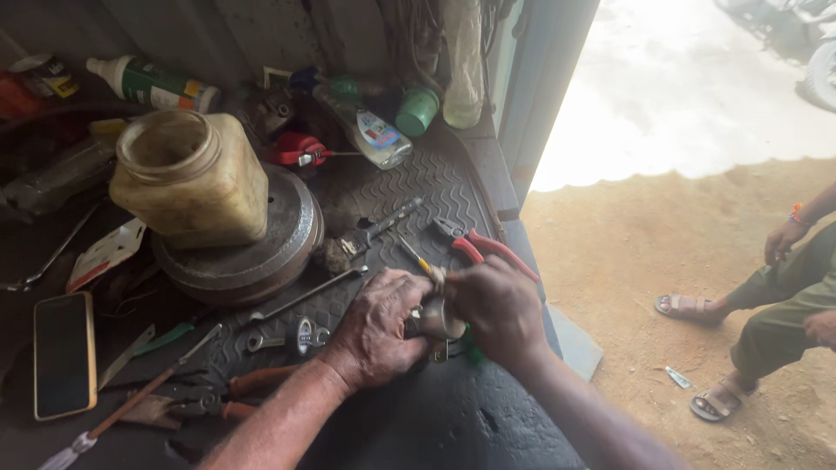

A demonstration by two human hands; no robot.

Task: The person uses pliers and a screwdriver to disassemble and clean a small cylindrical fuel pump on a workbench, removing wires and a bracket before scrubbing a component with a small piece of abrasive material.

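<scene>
My left hand [376,329] and my right hand [498,306] meet over a small round metal part [438,320] at the front of a dark rubber-matted workbench [435,183]. Both hands grip the part, left from the left side, right from above and to the right. A thin tool with a yellow handle [421,262] pokes up between the hands; which hand holds it I cannot tell. Red-handled pliers [483,245] lie just behind my right hand.
A grimy plastic jar [192,178] stands on a round metal drum [252,252]. Wrenches [292,335], screwdrivers and a phone [64,352] lie at left. Bottles [370,130] line the back. Another person in sandals [766,296] stands on the dirt at right.
</scene>
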